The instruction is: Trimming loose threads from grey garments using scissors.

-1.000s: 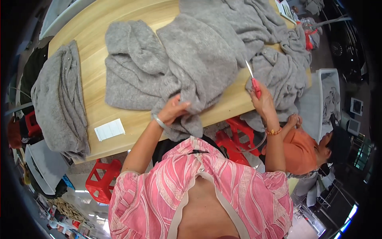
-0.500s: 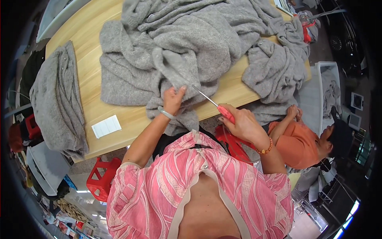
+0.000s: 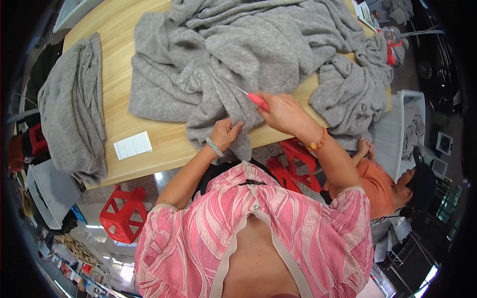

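A heap of grey knitted garment point(image 3: 253, 54) lies bunched across the table in front of me. At its near edge my left hand point(image 3: 226, 134) is closed, pinching a fold of the knit between thumb and fingers. My right hand point(image 3: 290, 117) is wrapped around the red handle of a tool with a thin metal shaft point(image 3: 259, 102); its exact kind I cannot make out. The shaft points up and left into the folds, above my left hand, and its tip is hidden in the fabric.
Folded grey knitwear point(image 3: 74, 107) lies at the left table end, beside a white paper slip point(image 3: 132, 145). More grey knitwear point(image 3: 348, 89) lies at the right. A person in orange point(image 3: 375, 186) sits near a white bin point(image 3: 387, 124). Red stools point(image 3: 124, 211) stand below the wooden table point(image 3: 164, 154).
My right hand has moved up and forward with the red-handled tool, and its shaft has gone deeper into the folds. My left hand has shifted slightly toward me and right, drawing the knit along.
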A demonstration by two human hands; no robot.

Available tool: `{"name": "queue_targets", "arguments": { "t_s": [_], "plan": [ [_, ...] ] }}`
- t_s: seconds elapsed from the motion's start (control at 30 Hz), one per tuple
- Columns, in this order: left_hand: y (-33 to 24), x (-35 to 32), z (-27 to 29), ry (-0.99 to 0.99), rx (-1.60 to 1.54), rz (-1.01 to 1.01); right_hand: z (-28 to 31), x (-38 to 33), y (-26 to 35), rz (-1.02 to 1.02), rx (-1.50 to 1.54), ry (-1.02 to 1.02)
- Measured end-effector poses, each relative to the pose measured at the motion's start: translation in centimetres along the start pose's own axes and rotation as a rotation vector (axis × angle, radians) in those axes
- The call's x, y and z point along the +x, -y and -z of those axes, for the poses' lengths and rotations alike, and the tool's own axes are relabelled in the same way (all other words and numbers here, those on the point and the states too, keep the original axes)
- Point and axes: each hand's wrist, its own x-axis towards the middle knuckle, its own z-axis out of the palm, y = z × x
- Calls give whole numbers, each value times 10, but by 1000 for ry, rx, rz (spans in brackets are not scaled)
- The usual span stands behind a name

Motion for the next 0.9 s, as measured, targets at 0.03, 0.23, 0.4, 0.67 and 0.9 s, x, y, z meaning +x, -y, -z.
{"name": "queue_targets", "arguments": {
  "t_s": [0.03,0.23,0.4,0.67,0.9],
  "plan": [
    [0,-4,1,-75,-83,-24,-1,-10,-1,13,-1,8],
    [6,-7,22,-144,-120,13,0,-95,3,-40,63,340],
    [-6,-10,49,57,75,57,-6,-102,0,-8,249,212],
    [-76,83,75,-435,-653,297,1,-67,12,-68,239,-73],
    [-33,99,57,-132,-730,135,3,-36,6,0,163,140]
  ]
}}
